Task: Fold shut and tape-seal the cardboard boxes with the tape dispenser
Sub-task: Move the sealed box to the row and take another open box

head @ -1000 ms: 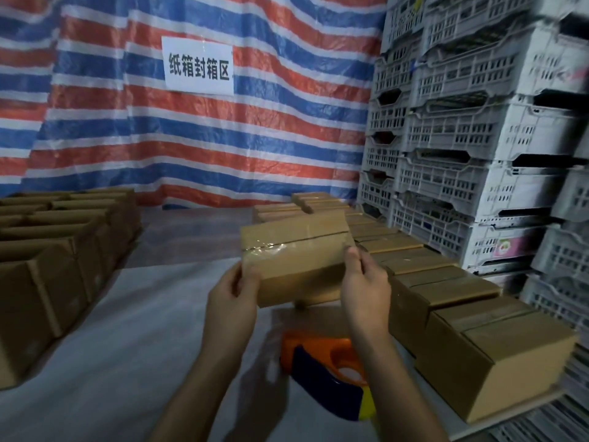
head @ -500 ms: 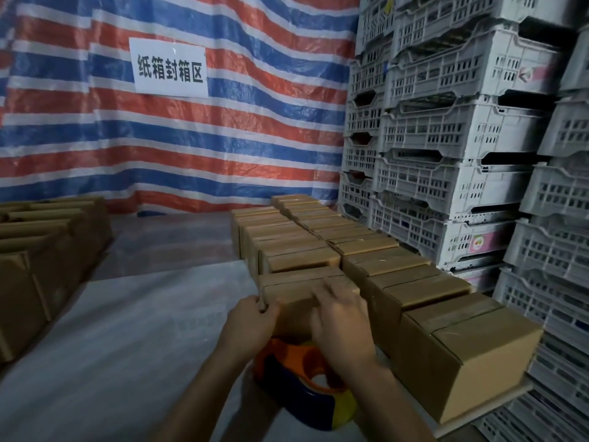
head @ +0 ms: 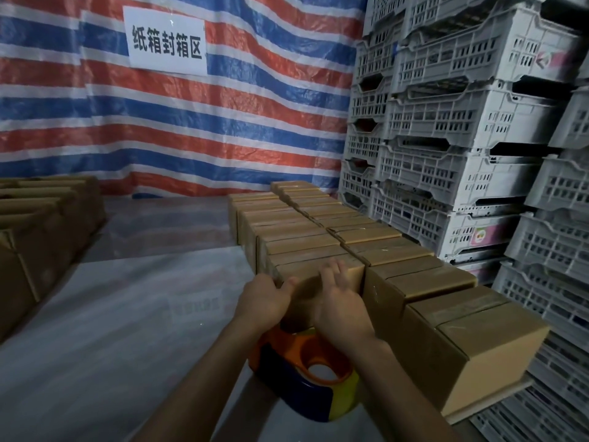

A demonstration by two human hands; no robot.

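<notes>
A sealed cardboard box [head: 305, 272] stands at the near end of the left row of sealed boxes [head: 287, 228] on the table. My left hand [head: 263, 301] grips its left corner, thumb on the front edge. My right hand [head: 341, 303] rests on its front with straight fingers reaching over the top edge. The orange, blue and yellow tape dispenser [head: 306, 381] lies on the table just below my wrists, held by neither hand.
A second row of sealed boxes [head: 471, 339] runs along the right on a board at the table's edge. Open unsealed boxes [head: 38, 224] line the left side. Grey plastic crates [head: 462, 122] are stacked at the right. A striped tarp [head: 191, 122] with a white sign hangs behind.
The box I held up in the air a second ago has come down onto the table and been slid against the end of the left row; both hands stayed on it.
</notes>
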